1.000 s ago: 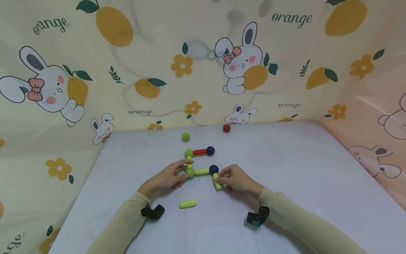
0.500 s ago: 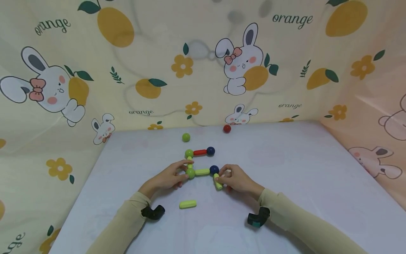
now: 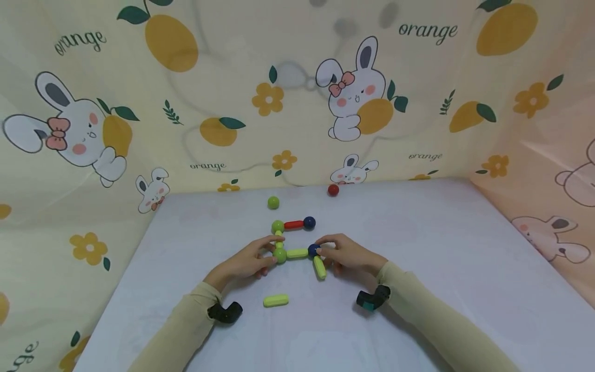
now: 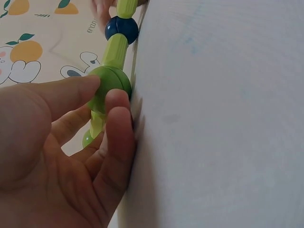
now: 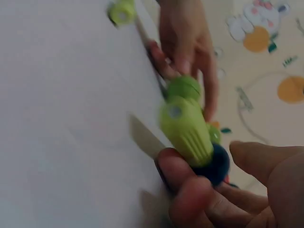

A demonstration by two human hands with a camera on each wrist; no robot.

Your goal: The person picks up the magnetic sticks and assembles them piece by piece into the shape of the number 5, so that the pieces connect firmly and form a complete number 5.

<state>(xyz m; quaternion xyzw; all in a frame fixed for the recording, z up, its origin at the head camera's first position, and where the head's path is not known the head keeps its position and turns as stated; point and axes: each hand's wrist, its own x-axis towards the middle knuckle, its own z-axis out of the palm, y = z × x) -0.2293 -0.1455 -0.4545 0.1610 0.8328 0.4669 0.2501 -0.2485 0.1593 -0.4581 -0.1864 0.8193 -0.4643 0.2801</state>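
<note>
In the head view, my left hand (image 3: pixel 243 261) holds the larger green ball (image 3: pixel 280 255) at a corner of a joined chain of magnetic balls and rods. The left wrist view shows thumb and fingers on either side of this ball. My right hand (image 3: pixel 350 253) has its fingers around a dark blue ball (image 3: pixel 313 250) at the chain's other corner. A yellow-green rod (image 3: pixel 297 253) joins these two balls. From the blue ball a second yellow-green rod (image 3: pixel 319 268) sticks out towards me, its free end facing the right wrist camera.
Beyond my left hand the chain continues through a green ball (image 3: pixel 277 226) and a red rod (image 3: pixel 294 225) to another blue ball (image 3: pixel 309 222). A loose yellow-green rod (image 3: pixel 276 300) lies nearer me. A loose green ball (image 3: pixel 273 202) and red ball (image 3: pixel 333 190) lie at the back.
My right hand has let go of the near yellow-green rod and moved up and slightly left onto the blue ball. The left hand keeps its place on the green ball.
</note>
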